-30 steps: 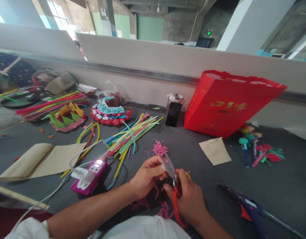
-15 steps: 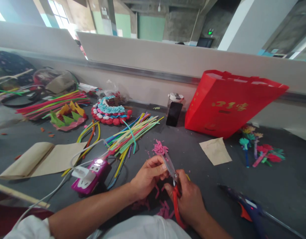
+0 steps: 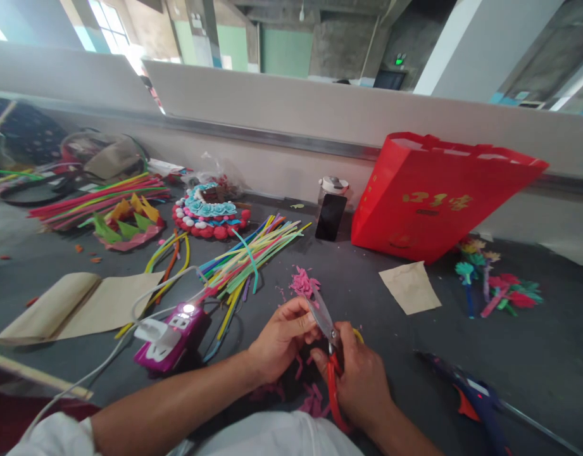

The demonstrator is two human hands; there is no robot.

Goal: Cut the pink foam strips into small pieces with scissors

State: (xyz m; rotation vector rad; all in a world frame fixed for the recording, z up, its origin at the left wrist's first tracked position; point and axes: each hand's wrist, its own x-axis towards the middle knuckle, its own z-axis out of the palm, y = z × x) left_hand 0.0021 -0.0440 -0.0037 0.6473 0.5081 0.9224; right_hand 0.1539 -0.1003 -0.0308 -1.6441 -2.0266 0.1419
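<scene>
Red-handled scissors (image 3: 335,380) are held in my right hand (image 3: 360,377), their blades pointing up and away beside my left fingertips. My left hand (image 3: 284,335) is closed in a pinch at the blades; what lies between its fingers is too small to make out. Just beyond the blade tips sits a small heap of pink cut pieces (image 3: 302,281). More pink strips (image 3: 313,400) lie on the dark table below my hands, close to my body.
Left of my hands are a purple power strip (image 3: 170,339), a bundle of coloured stems (image 3: 253,256) and brown paper (image 3: 106,304). A red bag (image 3: 438,196), phone (image 3: 330,217) and bottle (image 3: 334,184) stand behind. A glue gun (image 3: 476,392) lies right.
The scissors' handles have shifted slightly, with more of the yellow part showing beside my right hand. My left hand has hardly moved.
</scene>
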